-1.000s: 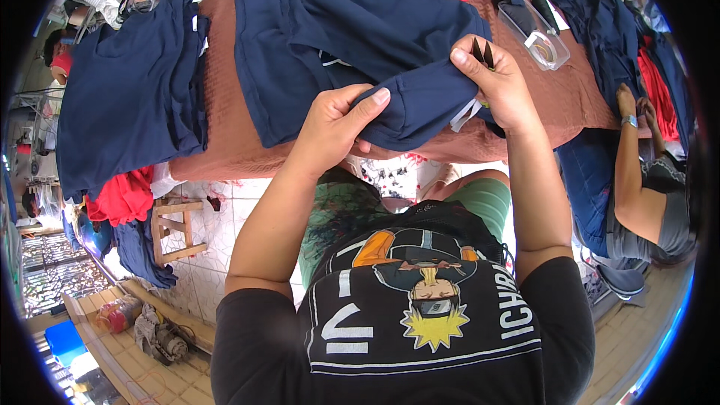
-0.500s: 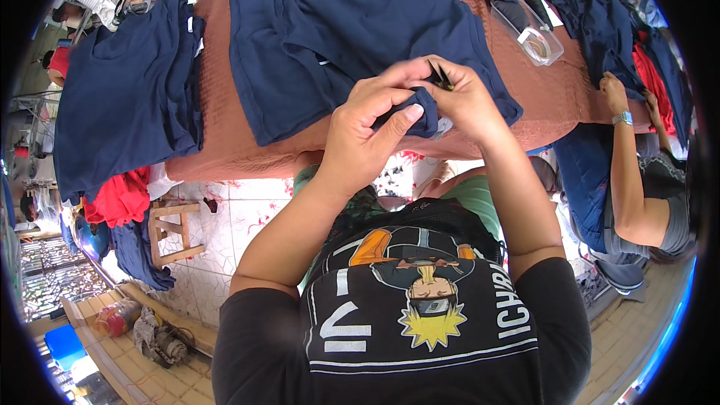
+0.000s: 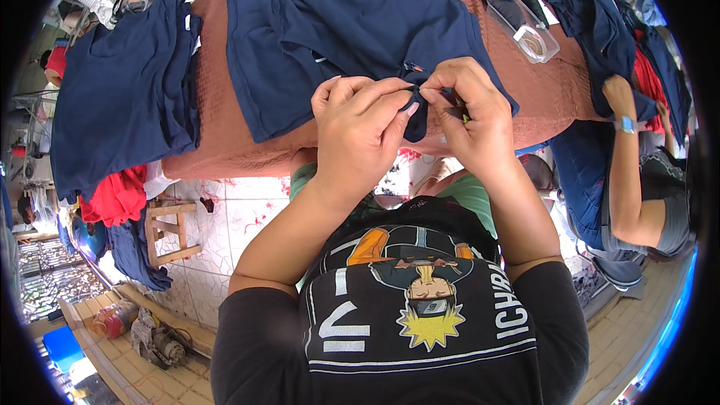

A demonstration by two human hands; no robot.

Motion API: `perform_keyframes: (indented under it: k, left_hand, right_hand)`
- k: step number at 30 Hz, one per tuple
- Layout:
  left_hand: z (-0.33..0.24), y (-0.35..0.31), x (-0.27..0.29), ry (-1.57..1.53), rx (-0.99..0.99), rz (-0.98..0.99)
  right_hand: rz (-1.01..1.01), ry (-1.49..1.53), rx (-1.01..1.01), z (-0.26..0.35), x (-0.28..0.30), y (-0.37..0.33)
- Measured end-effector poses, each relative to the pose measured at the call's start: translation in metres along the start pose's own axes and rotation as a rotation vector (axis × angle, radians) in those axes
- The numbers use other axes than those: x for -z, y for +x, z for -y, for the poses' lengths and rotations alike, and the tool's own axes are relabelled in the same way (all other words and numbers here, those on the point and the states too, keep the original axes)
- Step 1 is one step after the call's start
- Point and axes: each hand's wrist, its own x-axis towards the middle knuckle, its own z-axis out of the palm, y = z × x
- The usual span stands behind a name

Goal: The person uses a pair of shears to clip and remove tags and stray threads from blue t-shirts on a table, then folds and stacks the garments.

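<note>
Over the table's near edge, my left hand (image 3: 360,124) pinches a bunched part of a navy garment (image 3: 415,126) between thumb and fingers. Close beside it, my right hand (image 3: 476,109) grips the same cloth with thumb and forefinger. Tucked in the right palm is a small dark pair of thread snips (image 3: 459,110), mostly hidden by the fingers. Just beyond my fingertips, a small orange mark (image 3: 412,67) shows on the navy cloth. A navy garment (image 3: 352,19) lies spread behind; my hands hide whether the pinched part belongs to it.
A brown cloth covers the table (image 3: 212,90). At left lies a navy garment pile (image 3: 127,82), with red cloth (image 3: 116,196) hanging below and a wooden stool (image 3: 172,232) beneath. At far right are a clear plastic box (image 3: 534,43) and a co-worker's arm (image 3: 630,157) handling navy cloth.
My hands have drawn level, with both sets of fingertips now pinching the cloth. The snips' blades, which pointed up from my right hand, have turned down into its palm.
</note>
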Motion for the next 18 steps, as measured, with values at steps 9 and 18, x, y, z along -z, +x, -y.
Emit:
perform_keyframes:
  k: [9, 18]
  left_hand:
    - [0.013, -0.004, 0.004, -0.586, 0.344, 0.137]
    - [0.015, -0.004, 0.008, -0.524, 0.271, 0.234]
  right_hand:
    - [0.274, 0.065, -0.087, 0.008, 0.033, 0.002]
    - [0.219, -0.120, 0.162, 0.003, 0.031, 0.006]
